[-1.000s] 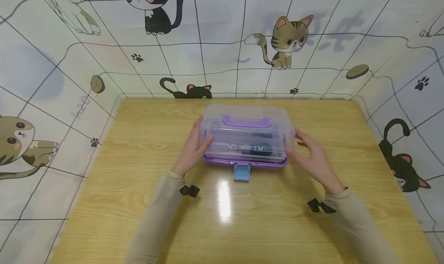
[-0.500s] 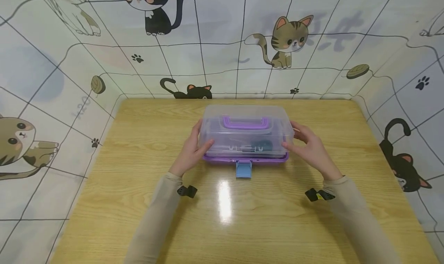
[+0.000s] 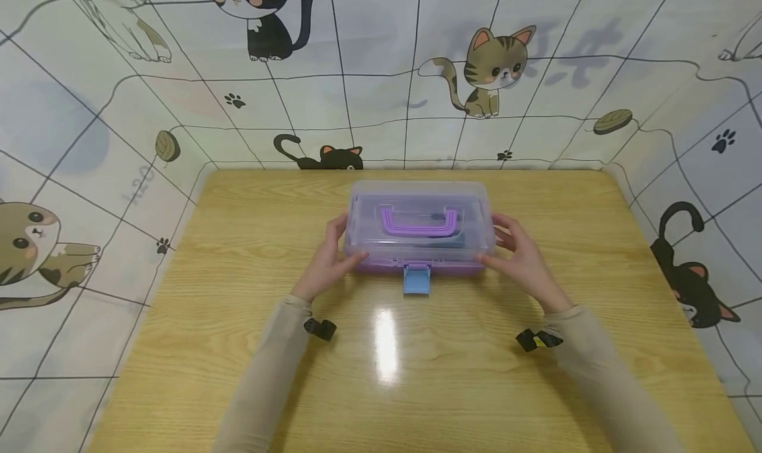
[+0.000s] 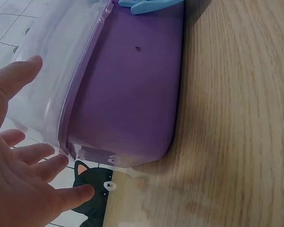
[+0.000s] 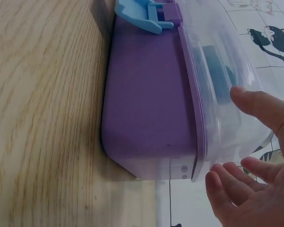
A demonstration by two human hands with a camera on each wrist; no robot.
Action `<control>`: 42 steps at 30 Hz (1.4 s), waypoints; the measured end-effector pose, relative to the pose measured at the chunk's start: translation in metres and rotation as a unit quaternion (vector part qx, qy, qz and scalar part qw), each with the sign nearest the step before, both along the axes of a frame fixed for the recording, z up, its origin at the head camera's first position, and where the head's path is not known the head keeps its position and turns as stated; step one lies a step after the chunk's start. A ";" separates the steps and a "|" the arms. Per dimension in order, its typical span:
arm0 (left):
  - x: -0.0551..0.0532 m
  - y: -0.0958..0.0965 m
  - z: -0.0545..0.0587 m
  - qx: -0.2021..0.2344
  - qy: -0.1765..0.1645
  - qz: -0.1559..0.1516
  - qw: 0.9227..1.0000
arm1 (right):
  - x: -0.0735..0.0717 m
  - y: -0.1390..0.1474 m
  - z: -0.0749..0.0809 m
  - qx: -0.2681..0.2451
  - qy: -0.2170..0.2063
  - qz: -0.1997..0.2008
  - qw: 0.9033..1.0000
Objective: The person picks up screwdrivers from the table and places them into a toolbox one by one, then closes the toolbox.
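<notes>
A plastic storage box stands near the back of the table, with a clear lid (image 3: 369,198) lying over its purple base (image 4: 128,90). On the lid is a purple handle (image 3: 419,231), and a light blue latch (image 3: 417,282) sticks out at the front, unfastened. My left hand (image 3: 323,260) rests on the lid's left end, its thumb toward the front and its fingers spread along the side. At the right end, my right hand (image 3: 525,262) touches the lid in the same way, fingers loosely bent. A dark teal thing (image 5: 217,75) shows through the lid.
The box sits on a wood-grain table (image 3: 262,215). Close behind and on both sides rise walls (image 3: 381,96) covered in a cat-printed sheet. Small black devices (image 3: 320,329) are worn on both wrists.
The lid has come down toward the front onto the base, its handle now lying nearer the front. Both hands moved down with it, and the right hand shifted a little leftward.
</notes>
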State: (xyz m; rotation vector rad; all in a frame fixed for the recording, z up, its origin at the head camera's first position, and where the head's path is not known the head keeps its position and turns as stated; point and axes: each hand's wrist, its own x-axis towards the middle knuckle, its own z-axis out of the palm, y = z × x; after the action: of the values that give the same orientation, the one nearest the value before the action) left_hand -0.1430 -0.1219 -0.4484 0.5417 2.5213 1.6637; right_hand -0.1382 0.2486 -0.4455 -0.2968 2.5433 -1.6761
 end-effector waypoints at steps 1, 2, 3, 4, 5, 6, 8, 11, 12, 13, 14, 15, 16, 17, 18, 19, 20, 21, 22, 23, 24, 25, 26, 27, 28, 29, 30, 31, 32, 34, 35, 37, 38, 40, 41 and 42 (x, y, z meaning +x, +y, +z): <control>0.002 0.001 0.004 0.004 0.001 -0.002 1.000 | 0.000 0.000 -0.001 0.000 -0.001 -0.001 1.000; 0.003 0.002 0.007 0.009 0.002 -0.004 1.000 | 0.000 0.000 -0.001 -0.001 -0.001 -0.002 1.000; 0.004 0.002 0.009 0.013 0.003 -0.005 1.000 | -0.001 0.000 -0.001 -0.002 -0.002 -0.003 1.000; 0.004 0.003 0.011 0.014 0.006 -0.005 1.000 | 0.000 0.000 -0.001 0.000 -0.002 -0.006 1.000; 0.004 0.003 0.011 0.013 0.008 -0.006 1.000 | 0.000 -0.001 -0.001 -0.004 -0.003 -0.008 1.000; 0.003 0.002 0.008 0.006 0.008 -0.005 1.000 | 0.000 -0.001 -0.001 -0.007 -0.004 -0.009 1.000; -0.001 0.000 -0.001 -0.006 0.004 -0.001 1.000 | 0.002 -0.002 -0.003 -0.009 -0.008 -0.015 1.000; -0.007 -0.004 -0.014 -0.026 0.002 0.000 1.000 | 0.007 -0.002 -0.007 -0.015 -0.016 -0.022 1.000; -0.009 -0.006 -0.018 -0.034 0.000 0.002 0.999 | 0.009 -0.002 -0.009 -0.016 -0.017 -0.024 0.999; -0.010 -0.007 -0.019 -0.038 0.000 0.001 0.999 | 0.011 -0.001 -0.010 -0.016 -0.016 -0.027 0.999; -0.011 -0.008 -0.018 -0.041 0.001 0.000 0.999 | 0.013 0.000 -0.011 -0.018 -0.016 -0.030 0.999; -0.012 -0.009 -0.017 -0.044 0.003 0.000 0.999 | 0.015 0.001 -0.012 -0.023 -0.013 -0.033 0.999; -0.013 -0.009 -0.016 -0.047 0.002 0.001 0.999 | 0.017 0.002 -0.013 -0.025 -0.011 -0.036 0.999; -0.014 -0.010 -0.015 -0.051 0.003 0.002 0.999 | 0.019 0.003 -0.013 -0.030 -0.011 -0.039 0.999; -0.015 -0.010 -0.013 -0.055 0.004 0.002 0.998 | 0.022 0.005 -0.014 -0.035 -0.010 -0.042 0.998; -0.017 -0.010 -0.011 -0.059 0.004 0.002 0.998 | 0.024 0.006 -0.015 -0.038 -0.012 -0.045 0.998; -0.019 -0.010 -0.009 -0.061 0.005 0.001 0.998 | 0.026 0.007 -0.017 -0.043 -0.017 -0.048 0.998; -0.021 -0.009 -0.008 -0.061 0.005 -0.001 0.998 | 0.027 0.008 -0.018 -0.049 -0.022 -0.051 0.997; -0.023 -0.008 -0.005 -0.064 0.006 -0.002 0.998 | 0.029 0.009 -0.019 -0.050 -0.028 -0.052 0.997; -0.025 -0.006 -0.003 -0.068 0.007 -0.005 0.998 | 0.031 0.009 -0.021 -0.051 -0.034 -0.054 0.997; -0.026 -0.005 -0.001 -0.069 0.008 -0.008 0.998 | 0.033 0.009 -0.023 -0.048 -0.040 -0.055 0.997; -0.028 -0.003 0.001 -0.072 0.007 -0.011 0.997 | 0.034 0.009 -0.025 -0.044 -0.046 -0.057 0.996; -0.029 -0.001 0.003 -0.073 0.005 -0.011 0.997 | 0.036 0.009 -0.028 -0.041 -0.050 -0.059 0.996; -0.030 0.000 0.004 -0.076 0.001 -0.009 0.997 | 0.037 0.008 -0.030 -0.035 -0.053 -0.061 0.996; -0.031 0.001 0.004 -0.077 -0.004 -0.006 0.997 | 0.038 0.008 -0.033 -0.031 -0.057 -0.064 0.996; -0.032 0.001 0.004 -0.077 -0.010 -0.002 0.997 | 0.039 0.006 -0.035 -0.032 -0.062 -0.065 0.995; -0.032 0.001 0.004 -0.073 -0.018 0.000 0.997 | 0.040 0.005 -0.038 -0.034 -0.065 -0.066 0.995; -0.032 0.001 0.003 -0.071 -0.025 0.004 0.997 | 0.041 0.004 -0.040 -0.037 -0.069 -0.065 0.995; -0.033 0.000 0.001 -0.065 -0.033 0.006 0.997 | 0.042 0.002 -0.043 -0.045 -0.077 -0.063 0.994; -0.033 0.000 -0.002 -0.055 -0.042 0.004 0.998 | 0.044 -0.001 -0.046 -0.056 -0.093 -0.053 0.993; -0.034 0.000 -0.003 -0.050 -0.043 -0.001 0.998 | 0.045 -0.003 -0.048 -0.059 -0.100 -0.045 0.992; -0.035 0.000 -0.006 -0.043 -0.048 -0.008 0.998 | 0.047 -0.008 -0.050 -0.065 -0.112 -0.027 0.991; -0.035 0.000 -0.007 -0.038 -0.050 -0.012 0.998 | 0.048 -0.010 -0.051 -0.068 -0.117 -0.017 0.991; -0.036 0.001 -0.008 -0.026 -0.059 -0.017 0.998 | 0.048 -0.015 -0.053 -0.068 -0.121 0.004 0.990; -0.036 0.001 -0.008 -0.018 -0.066 -0.020 0.997 | 0.048 -0.017 -0.054 -0.066 -0.119 0.016 0.991; -0.036 0.002 -0.007 -0.012 -0.074 -0.021 0.997 | 0.047 -0.020 -0.055 -0.064 -0.117 0.026 0.991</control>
State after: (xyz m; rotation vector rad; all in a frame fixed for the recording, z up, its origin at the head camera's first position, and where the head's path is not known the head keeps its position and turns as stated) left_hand -0.1786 -0.1202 -0.4552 0.4491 2.4054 1.5941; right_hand -0.0914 0.2287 -0.5009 -0.1623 2.2468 -1.7436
